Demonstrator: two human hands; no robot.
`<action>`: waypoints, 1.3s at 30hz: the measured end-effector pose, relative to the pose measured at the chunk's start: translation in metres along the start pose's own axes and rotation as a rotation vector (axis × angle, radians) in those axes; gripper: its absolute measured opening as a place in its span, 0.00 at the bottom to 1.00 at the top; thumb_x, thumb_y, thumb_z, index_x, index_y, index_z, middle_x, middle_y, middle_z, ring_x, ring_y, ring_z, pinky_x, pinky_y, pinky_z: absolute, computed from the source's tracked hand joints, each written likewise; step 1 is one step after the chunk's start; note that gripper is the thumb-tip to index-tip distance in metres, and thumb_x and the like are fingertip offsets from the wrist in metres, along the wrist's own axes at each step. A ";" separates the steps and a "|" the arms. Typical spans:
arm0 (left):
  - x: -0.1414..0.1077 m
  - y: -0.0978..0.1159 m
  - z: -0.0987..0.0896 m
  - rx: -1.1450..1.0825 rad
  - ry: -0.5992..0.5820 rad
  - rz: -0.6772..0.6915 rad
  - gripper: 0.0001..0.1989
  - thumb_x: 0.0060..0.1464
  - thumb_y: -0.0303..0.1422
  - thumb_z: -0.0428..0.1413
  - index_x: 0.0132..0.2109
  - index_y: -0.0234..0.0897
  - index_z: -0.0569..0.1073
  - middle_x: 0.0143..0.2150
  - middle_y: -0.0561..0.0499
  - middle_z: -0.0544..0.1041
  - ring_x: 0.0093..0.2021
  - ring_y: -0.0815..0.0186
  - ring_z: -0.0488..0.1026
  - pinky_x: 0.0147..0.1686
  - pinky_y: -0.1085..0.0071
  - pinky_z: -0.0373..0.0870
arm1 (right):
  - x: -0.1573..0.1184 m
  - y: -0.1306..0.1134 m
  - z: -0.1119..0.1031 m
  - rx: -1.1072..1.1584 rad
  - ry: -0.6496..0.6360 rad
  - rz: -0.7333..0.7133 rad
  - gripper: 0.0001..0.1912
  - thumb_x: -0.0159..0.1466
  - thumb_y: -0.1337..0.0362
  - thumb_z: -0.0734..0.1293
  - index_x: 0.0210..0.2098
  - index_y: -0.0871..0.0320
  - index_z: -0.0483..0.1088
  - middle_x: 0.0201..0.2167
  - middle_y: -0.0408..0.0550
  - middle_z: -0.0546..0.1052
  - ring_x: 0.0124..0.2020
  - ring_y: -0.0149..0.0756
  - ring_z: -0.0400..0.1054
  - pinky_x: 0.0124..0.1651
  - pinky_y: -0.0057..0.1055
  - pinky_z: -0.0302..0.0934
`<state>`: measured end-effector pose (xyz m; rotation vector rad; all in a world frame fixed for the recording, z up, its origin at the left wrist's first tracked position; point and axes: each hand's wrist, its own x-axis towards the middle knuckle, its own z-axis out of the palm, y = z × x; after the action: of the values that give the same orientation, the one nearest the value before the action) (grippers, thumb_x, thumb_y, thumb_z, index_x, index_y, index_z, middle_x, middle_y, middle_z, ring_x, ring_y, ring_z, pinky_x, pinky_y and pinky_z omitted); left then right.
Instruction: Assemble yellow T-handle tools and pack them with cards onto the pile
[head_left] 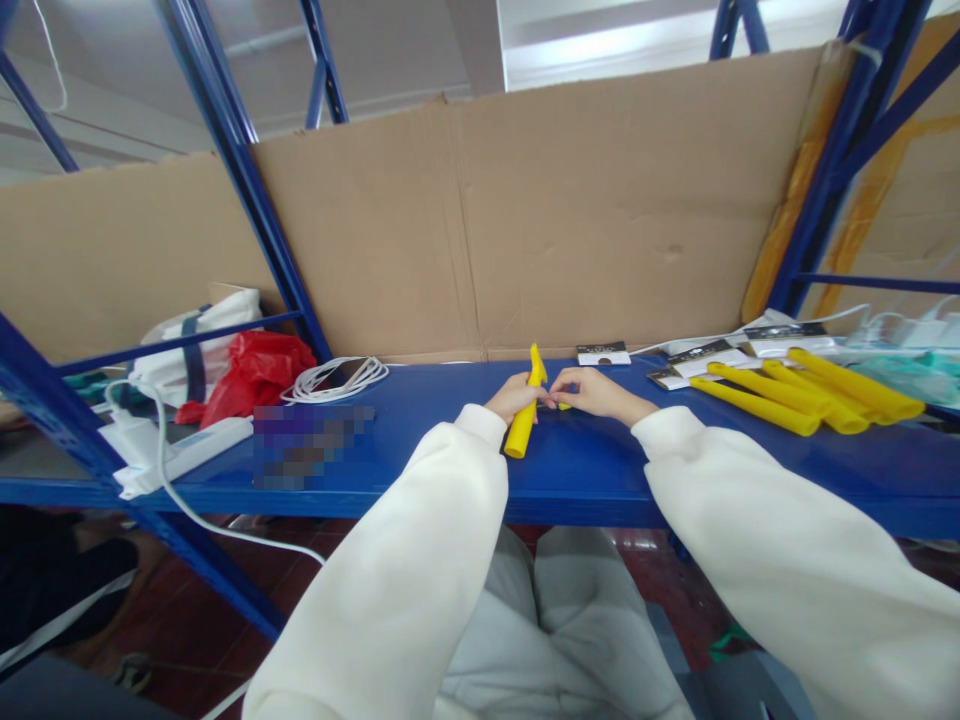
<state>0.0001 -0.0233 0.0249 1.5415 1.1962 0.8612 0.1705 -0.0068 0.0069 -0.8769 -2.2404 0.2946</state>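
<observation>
A yellow hollow tube point(520, 436) with a curved, pointed upper end stands tilted above the blue shelf top. My left hand point(514, 398) is wrapped round its middle. Close beside it on the right, my right hand point(591, 391) has its thumb and fingers pinched together near the tube. What those fingers hold is too small to make out. A little yellow piece point(565, 406) shows just under my right hand; whether it is gripped I cannot tell.
Several yellow tubes point(817, 395) lie at the right beside packets with black-and-white cards point(705, 357). Another card point(604, 354) lies against the cardboard wall point(585, 220). At left are a coiled white cable point(337, 378), a red bag point(259, 370) and a power strip point(202, 448).
</observation>
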 end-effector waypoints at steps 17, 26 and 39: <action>0.002 0.000 -0.001 -0.027 -0.019 -0.006 0.17 0.43 0.18 0.59 0.42 0.32 0.69 0.20 0.59 0.69 0.13 0.72 0.63 0.16 0.75 0.62 | 0.004 -0.002 0.000 0.193 0.042 0.225 0.03 0.50 0.65 0.68 0.23 0.58 0.72 0.22 0.42 0.75 0.25 0.31 0.68 0.35 0.29 0.65; -0.002 0.010 0.001 -0.191 -0.013 -0.058 0.16 0.46 0.18 0.55 0.45 0.31 0.71 0.26 0.54 0.77 0.13 0.75 0.59 0.16 0.74 0.60 | 0.001 0.062 -0.062 -0.118 0.317 0.670 0.06 0.51 0.67 0.68 0.21 0.61 0.75 0.20 0.47 0.76 0.27 0.37 0.71 0.32 0.29 0.63; 0.046 0.041 0.051 -0.228 -0.055 -0.136 0.12 0.48 0.18 0.53 0.41 0.27 0.74 0.25 0.50 0.77 0.17 0.73 0.62 0.19 0.76 0.62 | -0.020 0.078 -0.064 -0.721 0.064 0.805 0.13 0.58 0.67 0.64 0.36 0.60 0.80 0.40 0.60 0.80 0.51 0.53 0.70 0.53 0.45 0.62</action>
<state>0.0703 0.0051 0.0487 1.2776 1.1084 0.8290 0.2640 0.0349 0.0086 -2.1222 -1.8220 -0.2144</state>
